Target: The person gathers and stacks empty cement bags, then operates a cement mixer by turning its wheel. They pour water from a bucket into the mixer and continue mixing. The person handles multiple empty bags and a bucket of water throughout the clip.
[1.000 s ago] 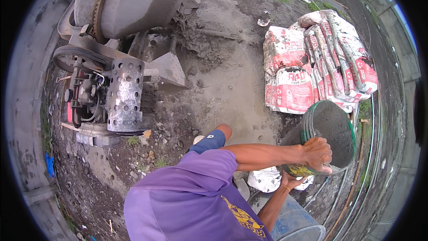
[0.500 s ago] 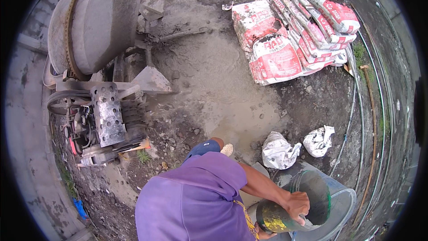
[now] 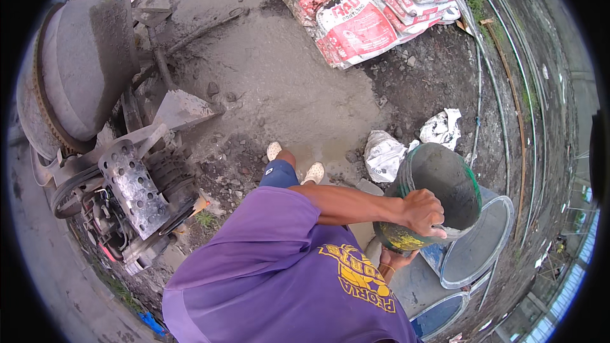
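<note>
A dark bucket [image 3: 448, 181] with a green rim, a yellow patch on its side and a grey, cement-coated inside is tilted with its mouth toward the upper right. My left arm reaches across my body, and my left hand [image 3: 422, 213] is closed over the bucket's near rim. Under its base, my right hand [image 3: 395, 258] cups the bottom, its fingers partly hidden. Just beyond and below the bucket lie a blue-grey drum [image 3: 478, 241] and another drum [image 3: 440, 314]; both mouths show.
White crumpled sacks [image 3: 384, 155] lie beyond the bucket. Red-and-white cement bags [image 3: 359, 28] are stacked at the far right of centre. A concrete mixer [image 3: 95, 70] with its engine [image 3: 105, 219] stands left. Wet cement [image 3: 279, 82] covers the middle ground; long pipes [image 3: 499, 95] run along the right.
Both hands have raised the bucket from beside the drum and tilted it up and away. The view has shifted, and both my feet now show.
</note>
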`<control>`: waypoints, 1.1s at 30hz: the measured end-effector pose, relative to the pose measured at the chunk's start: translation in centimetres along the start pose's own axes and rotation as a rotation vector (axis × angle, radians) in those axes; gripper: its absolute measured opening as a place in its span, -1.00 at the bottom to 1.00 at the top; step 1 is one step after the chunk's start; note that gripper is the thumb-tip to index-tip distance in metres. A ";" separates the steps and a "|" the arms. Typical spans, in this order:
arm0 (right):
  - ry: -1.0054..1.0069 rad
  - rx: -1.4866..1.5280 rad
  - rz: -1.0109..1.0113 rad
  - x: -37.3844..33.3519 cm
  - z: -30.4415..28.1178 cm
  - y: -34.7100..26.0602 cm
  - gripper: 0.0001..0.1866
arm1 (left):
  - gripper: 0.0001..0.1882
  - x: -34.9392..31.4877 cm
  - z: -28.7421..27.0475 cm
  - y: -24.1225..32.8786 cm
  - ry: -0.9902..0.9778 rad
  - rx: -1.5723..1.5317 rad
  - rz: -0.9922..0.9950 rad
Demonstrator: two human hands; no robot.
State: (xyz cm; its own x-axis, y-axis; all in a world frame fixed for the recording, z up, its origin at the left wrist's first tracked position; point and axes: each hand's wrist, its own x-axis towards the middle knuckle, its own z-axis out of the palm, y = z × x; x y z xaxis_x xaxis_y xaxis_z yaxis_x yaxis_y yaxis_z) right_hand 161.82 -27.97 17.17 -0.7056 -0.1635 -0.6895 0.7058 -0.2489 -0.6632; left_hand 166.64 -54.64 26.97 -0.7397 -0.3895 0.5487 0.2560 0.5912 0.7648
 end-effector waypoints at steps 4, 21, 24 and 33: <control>0.013 -0.037 -0.030 -0.9 4.6 0.8 -0.02 | -0.47 -0.2 -5.6 0.6 0.029 0.000 0.014; -0.510 0.000 -0.206 11.7 36.1 -2.4 -0.26 | -0.53 18.6 -18.8 -8.5 0.307 0.429 0.219; -0.641 -0.013 -0.116 18.2 43.6 -5.9 -0.32 | -0.53 24.9 -17.6 -13.6 0.345 0.547 0.181; -0.596 0.197 0.295 45.2 54.0 -18.8 -0.24 | -0.51 51.5 -4.9 -29.2 0.169 0.630 -0.078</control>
State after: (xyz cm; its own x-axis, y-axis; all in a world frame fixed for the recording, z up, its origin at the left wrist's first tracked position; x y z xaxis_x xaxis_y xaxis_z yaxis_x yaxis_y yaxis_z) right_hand 113.22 -82.24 14.15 -0.4401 -0.7333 -0.5182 0.8886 -0.2729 -0.3686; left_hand 124.14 -95.41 34.52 -0.6202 -0.5228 0.5848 -0.2459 0.8375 0.4880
